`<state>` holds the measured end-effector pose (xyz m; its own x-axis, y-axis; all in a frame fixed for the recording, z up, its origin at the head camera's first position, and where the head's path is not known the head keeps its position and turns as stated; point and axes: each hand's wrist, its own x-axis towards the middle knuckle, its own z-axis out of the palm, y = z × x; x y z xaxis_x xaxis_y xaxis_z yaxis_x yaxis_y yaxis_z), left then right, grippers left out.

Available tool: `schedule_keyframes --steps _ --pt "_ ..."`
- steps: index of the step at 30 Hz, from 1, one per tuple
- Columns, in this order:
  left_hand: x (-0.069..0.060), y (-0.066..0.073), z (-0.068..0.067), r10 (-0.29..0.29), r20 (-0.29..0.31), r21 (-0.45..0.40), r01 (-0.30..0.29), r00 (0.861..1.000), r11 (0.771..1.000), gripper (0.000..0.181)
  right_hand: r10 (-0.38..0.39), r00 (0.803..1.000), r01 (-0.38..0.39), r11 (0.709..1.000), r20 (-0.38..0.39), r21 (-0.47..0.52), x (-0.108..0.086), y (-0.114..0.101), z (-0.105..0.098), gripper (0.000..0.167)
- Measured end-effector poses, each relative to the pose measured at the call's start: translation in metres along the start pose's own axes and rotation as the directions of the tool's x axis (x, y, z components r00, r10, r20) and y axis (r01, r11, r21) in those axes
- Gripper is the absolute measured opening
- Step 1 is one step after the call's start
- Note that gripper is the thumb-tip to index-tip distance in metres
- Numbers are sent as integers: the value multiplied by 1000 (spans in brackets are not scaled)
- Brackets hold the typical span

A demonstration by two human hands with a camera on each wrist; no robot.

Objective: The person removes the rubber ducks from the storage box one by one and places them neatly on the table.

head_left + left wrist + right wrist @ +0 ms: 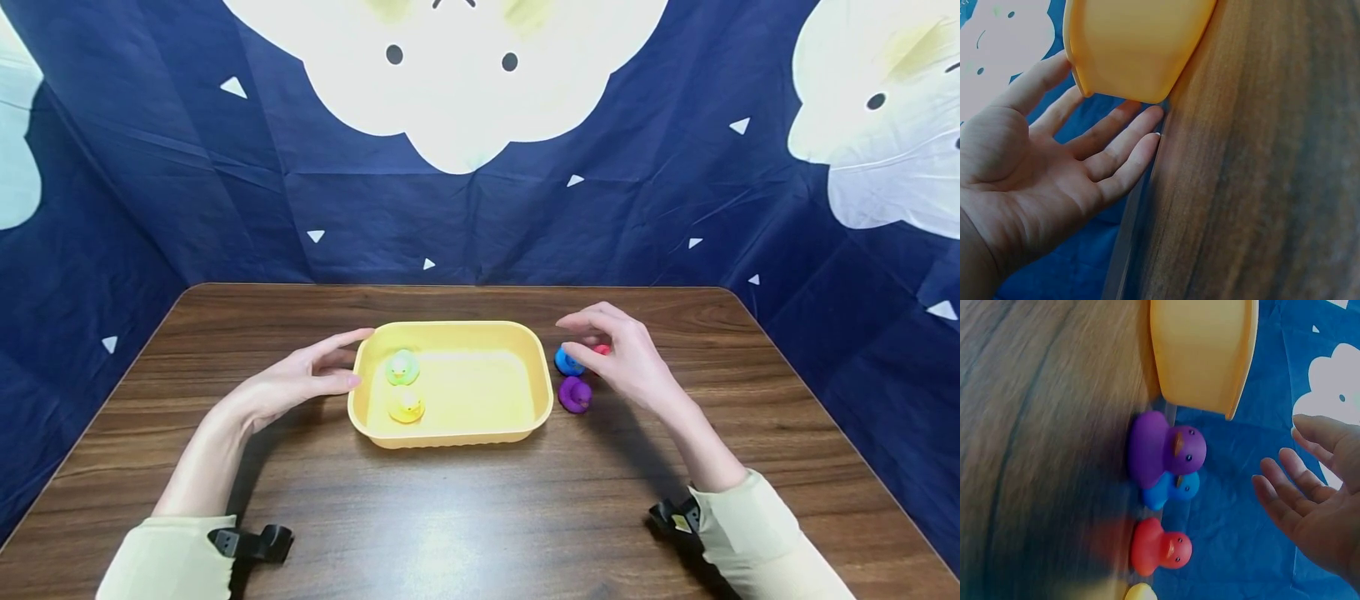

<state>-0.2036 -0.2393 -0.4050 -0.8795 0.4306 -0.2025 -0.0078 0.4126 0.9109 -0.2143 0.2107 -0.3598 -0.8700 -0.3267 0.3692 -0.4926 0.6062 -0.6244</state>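
Observation:
A yellow tray (457, 439) stands mid-table with a green duck (402, 367) and a yellow duck (407, 406) in its left part. My left hand (288, 383) is at the tray's left end, fingertips at the rim, fingers loosely extended; the left wrist view shows the hand (1054, 169) beside the tray (1135, 50). My right hand (626, 354), holding nothing, hovers over the ducks right of the tray. Below it are a blue duck (567, 363), a purple duck (575, 395) and a partly hidden red duck (602, 349). Its fingers are relaxed in the right wrist view.
Another yellow object (1140, 592) shows at the bottom edge of the right wrist view, beyond the red duck (1157, 548). The brown wooden table (375, 517) is backed by dark blue cloth (480, 217) with white cloud shapes.

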Motion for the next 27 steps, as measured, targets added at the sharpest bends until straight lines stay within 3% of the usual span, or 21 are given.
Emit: schedule_keyframes --steps 10,27 --pt "1 0 1 12 -1 -4 -12 1000 1000 70 -30 999 29 995 11 95 7 -10 11 28" --pt "1 0 0 7 -3 0 -7 1000 1000 71 -35 999 29 988 38 152 17 -26 22 29"
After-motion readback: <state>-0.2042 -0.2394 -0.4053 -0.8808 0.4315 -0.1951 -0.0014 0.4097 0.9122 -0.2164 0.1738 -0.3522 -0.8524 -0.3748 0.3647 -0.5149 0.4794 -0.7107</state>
